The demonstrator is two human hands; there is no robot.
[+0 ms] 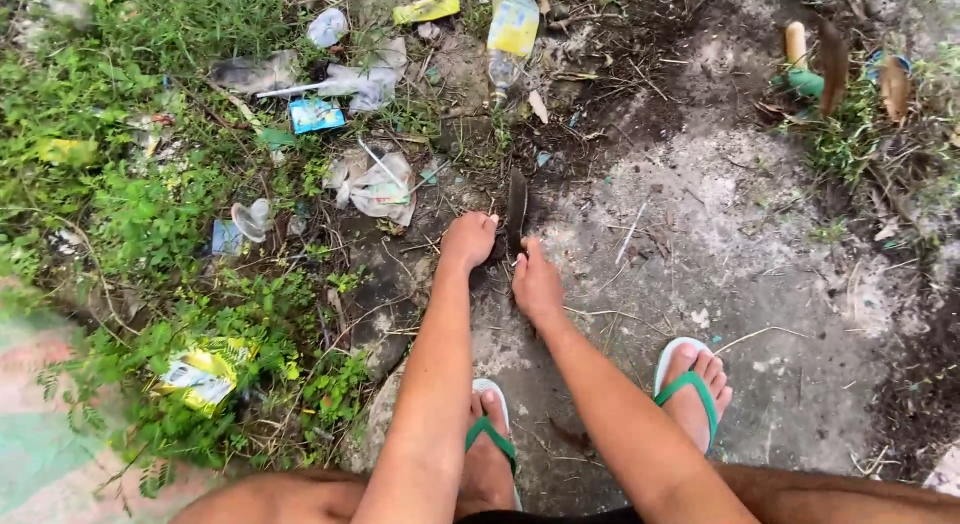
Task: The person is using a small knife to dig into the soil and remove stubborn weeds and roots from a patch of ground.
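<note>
Both hands down at ground level, at the edge of the concrete slab (720,244). Left hand (468,239) has its fingers curled closed on the handle end of a dark blade (516,212), which stands roughly upright between the two hands with its tip pointing away. Right hand (537,282) sits just beside the blade's base; whether its fingers grip anything, can't tell. Grass and weeds (150,214) to the left, with plastic litter (378,189) nearby. Green flip-flops (688,384) on both feet.

A dry leaf (516,210) stands between left hand (468,239) and right hand (537,282). Plastic litter (378,187) lies left. A bottle (510,39) lies beyond.
</note>
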